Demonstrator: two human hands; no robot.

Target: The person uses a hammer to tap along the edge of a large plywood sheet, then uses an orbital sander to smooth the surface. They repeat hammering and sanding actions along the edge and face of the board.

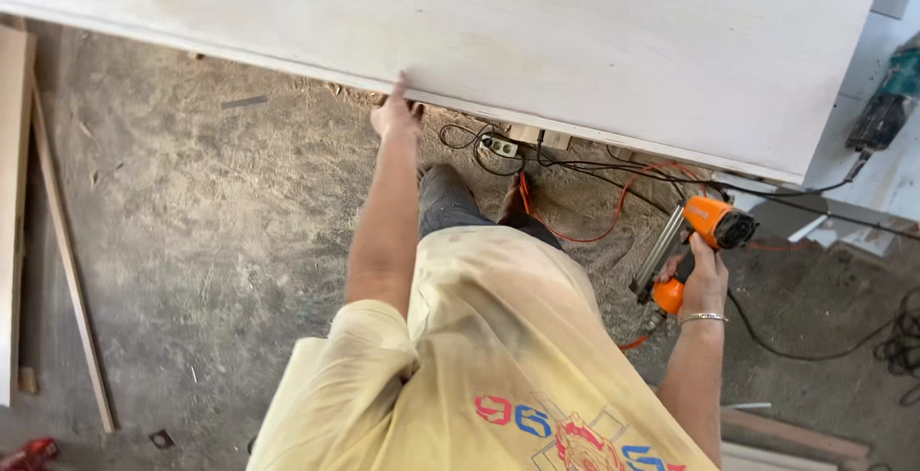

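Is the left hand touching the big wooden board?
Touching. The head view shows the left hand reaching up with its fingers pressed against the lower edge of the big plywood board, with no gap between them.

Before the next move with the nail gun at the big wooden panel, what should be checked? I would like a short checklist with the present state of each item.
1. Left hand steadies the large pale plywood panel at its near edge: ok.
2. Right hand grips the orange nail gun firmly: ok.
3. Nail gun nose is away from the left hand: ok, they are well apart.
4. Orange hose and black cables are away from the feet: not ok, they lie on the dusty floor close by.
5. Trigger finger position: cannot tell.
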